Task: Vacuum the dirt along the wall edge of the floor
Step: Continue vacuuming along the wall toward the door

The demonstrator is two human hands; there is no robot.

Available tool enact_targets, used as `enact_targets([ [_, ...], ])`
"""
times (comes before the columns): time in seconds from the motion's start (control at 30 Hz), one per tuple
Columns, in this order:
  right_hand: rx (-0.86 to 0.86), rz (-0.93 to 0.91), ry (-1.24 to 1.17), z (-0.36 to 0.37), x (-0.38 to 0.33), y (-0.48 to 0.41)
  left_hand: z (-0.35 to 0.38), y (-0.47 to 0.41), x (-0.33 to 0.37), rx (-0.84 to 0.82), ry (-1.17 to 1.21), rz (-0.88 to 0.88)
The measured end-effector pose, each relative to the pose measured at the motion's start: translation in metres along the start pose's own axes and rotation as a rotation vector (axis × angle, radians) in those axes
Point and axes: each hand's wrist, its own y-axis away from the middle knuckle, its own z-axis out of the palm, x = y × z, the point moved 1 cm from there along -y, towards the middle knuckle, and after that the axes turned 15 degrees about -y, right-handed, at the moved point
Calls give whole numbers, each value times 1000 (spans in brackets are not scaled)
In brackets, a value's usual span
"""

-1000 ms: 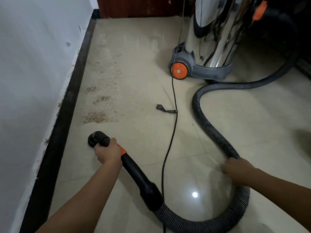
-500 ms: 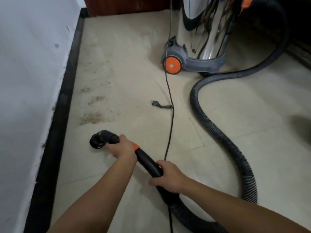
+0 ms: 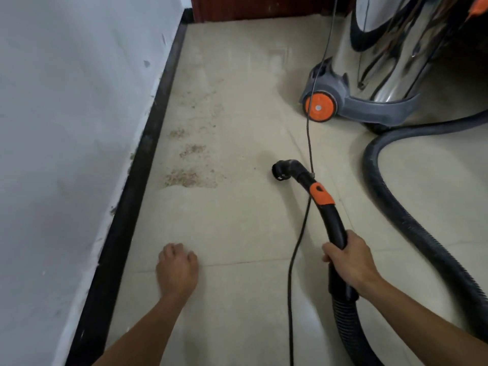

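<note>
Our right grip (image 3: 348,262) clamped on the vacuum wand (image 3: 334,225), nozzle (image 3: 281,170) right of the dirt (image 3: 184,178), left grip (image 3: 177,270) loosely curled, holding nothing, lower centre.

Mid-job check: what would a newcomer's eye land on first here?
The gritty brown dirt patches beside the black baseboard, left of centre, stand out first. Next comes the black vacuum nozzle, right of the dirt and not on it, with an orange collar on its wand, which the right hand grips. The shiny steel vacuum canister stands at top right.
</note>
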Motion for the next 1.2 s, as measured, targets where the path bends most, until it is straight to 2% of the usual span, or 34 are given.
enact_targets([
  [0.27,-91,-11,-27,49,-33,-54,25,9,4,9,-43,26],
  [0.5,-282,-90,84,48,-14,-6,29,4,6,50,-81,29],
  [0.67,-366,-22,24,54,-25,-15,27,4,7,41,-79,23],
  [0.73,-344,-13,-46,62,-39,-29,25,4,7,34,-65,22],
  [0.93,-121,-77,-252,59,-85,-66,24,5,7,37,-59,23],
  [1.1,-216,-35,-236,68,-91,-53,19,6,7,37,-58,28],
  [1.2,-156,-98,-187,70,-85,-39,19,6,7,46,-34,27],
])
